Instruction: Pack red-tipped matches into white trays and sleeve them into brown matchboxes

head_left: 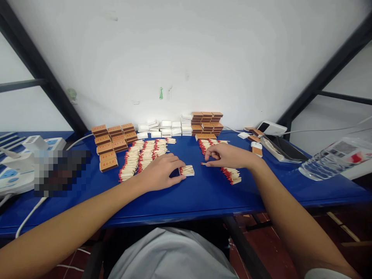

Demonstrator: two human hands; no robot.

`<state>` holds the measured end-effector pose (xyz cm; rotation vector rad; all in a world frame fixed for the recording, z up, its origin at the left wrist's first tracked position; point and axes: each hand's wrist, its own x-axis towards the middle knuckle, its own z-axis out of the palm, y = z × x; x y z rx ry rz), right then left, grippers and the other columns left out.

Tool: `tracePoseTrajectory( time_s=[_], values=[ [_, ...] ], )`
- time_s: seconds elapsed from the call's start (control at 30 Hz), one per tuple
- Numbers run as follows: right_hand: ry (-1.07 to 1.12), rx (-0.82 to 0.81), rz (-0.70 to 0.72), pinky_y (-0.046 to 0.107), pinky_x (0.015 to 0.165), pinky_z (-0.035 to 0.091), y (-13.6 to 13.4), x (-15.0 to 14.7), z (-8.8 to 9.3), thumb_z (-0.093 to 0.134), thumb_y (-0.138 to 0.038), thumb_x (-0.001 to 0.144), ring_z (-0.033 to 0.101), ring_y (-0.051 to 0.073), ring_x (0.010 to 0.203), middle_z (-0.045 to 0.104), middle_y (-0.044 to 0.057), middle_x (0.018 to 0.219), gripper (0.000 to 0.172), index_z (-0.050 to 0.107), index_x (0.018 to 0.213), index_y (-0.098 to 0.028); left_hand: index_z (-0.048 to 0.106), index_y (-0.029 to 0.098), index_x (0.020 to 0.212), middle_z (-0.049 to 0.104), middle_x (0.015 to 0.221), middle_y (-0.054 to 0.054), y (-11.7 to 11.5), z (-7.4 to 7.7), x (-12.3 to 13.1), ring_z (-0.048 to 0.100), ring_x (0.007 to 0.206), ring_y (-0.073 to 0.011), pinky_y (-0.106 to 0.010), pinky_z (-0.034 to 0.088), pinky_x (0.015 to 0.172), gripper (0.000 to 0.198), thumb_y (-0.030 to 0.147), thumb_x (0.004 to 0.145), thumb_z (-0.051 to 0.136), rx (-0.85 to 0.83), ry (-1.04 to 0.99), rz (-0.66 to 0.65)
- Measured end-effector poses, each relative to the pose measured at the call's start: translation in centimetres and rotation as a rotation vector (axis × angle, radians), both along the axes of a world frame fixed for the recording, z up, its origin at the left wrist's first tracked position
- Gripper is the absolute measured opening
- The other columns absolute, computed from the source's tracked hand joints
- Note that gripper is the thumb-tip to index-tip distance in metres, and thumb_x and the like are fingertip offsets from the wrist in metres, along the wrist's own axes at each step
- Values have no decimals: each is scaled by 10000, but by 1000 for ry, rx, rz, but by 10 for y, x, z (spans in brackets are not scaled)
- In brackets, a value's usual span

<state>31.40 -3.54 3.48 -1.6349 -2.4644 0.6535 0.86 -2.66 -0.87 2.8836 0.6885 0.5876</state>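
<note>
Stretching beneath the left hand (161, 171) and the right hand (223, 155), a glossy blue table (162, 207) is seen. Right of the right hand, a clear, ridged plastic bottle (315, 167) is placed, its label (347, 150) too blurred to be read. Left of and beyond the left hand, brown cardboard matchboxes (108, 162) are stacked, printed with red characters read as 安全火柴. Red-tipped wooden matches (147, 155) are heaped beyond the left hand and around the right. By the left hand, palm down, 1 shallow white tray (190, 175) of matches is gripped between thumb and fingers. By the curled right hand, 1 loose match (204, 163) is pinched at the thumb tip.
</note>
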Motion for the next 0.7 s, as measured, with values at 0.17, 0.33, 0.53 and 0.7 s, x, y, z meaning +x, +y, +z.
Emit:
tracePoseTrajectory(
  time_s=[0.17,0.33,0.53,0.7],
  values=[
    [-9,-45,41,307,600,365,1,1,-5,638,-483,925,455,150,594,478,-25,665,294,697,827,-212,693,200,1216,728,1101,-87,0,-1,-1,672,1051,-265,-407,538,941,286,402,1015,668,1,-12,1],
    [76,-43,70,295,598,358,-3,-7,-1,624,-440,948,432,144,588,473,-37,660,248,697,883,-212,680,196,1239,728,1100,-85,-1,0,-1,673,1053,-267,-411,539,943,306,403,1014,667,0,-5,9],
    [163,154,171,283,623,325,-14,-52,-5,606,-361,981,445,141,640,500,-35,697,184,689,937,-203,601,221,1272,701,1113,-82,-3,1,1,662,1055,-283,-408,526,889,355,429,995,680,-36,34,75],
    [125,175,221,289,630,315,-15,-61,-11,659,-374,964,464,147,667,526,-22,731,180,718,930,-207,554,239,1216,686,1086,-50,-4,3,1,653,1023,-269,-393,510,866,331,419,977,696,-77,30,95]
  ],
)
